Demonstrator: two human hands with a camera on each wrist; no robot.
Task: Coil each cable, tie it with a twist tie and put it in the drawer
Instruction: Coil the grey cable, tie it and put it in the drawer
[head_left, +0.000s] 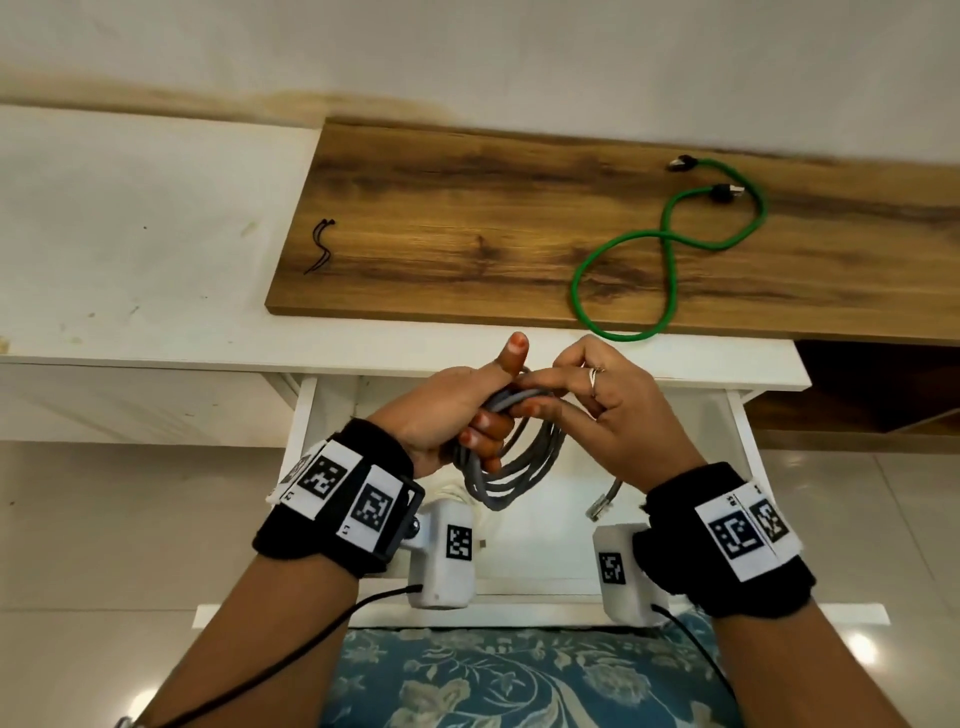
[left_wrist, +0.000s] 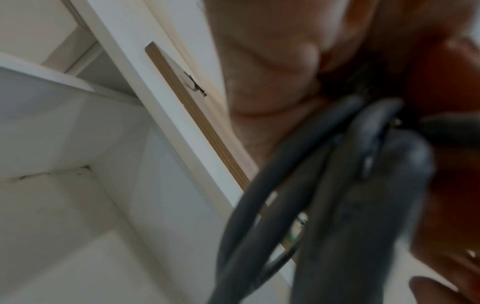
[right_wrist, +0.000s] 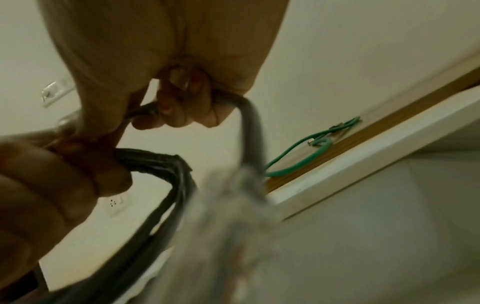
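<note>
Here left hand (head_left: 441, 410) grips grey cable (head_left: 511, 467) coil; right hand (head_left: 618, 410) pinches it.

Head view is bright w/ even, soft light; glare spots sit on the floor tiles (head_left: 860, 647), edges bend from the wide lens. Both wrist views are dimmer: the gray cable (left_wrist: 363, 185) is blurred and out of focus, its plug end (right_wrist: 233, 205) is smeared.
</note>
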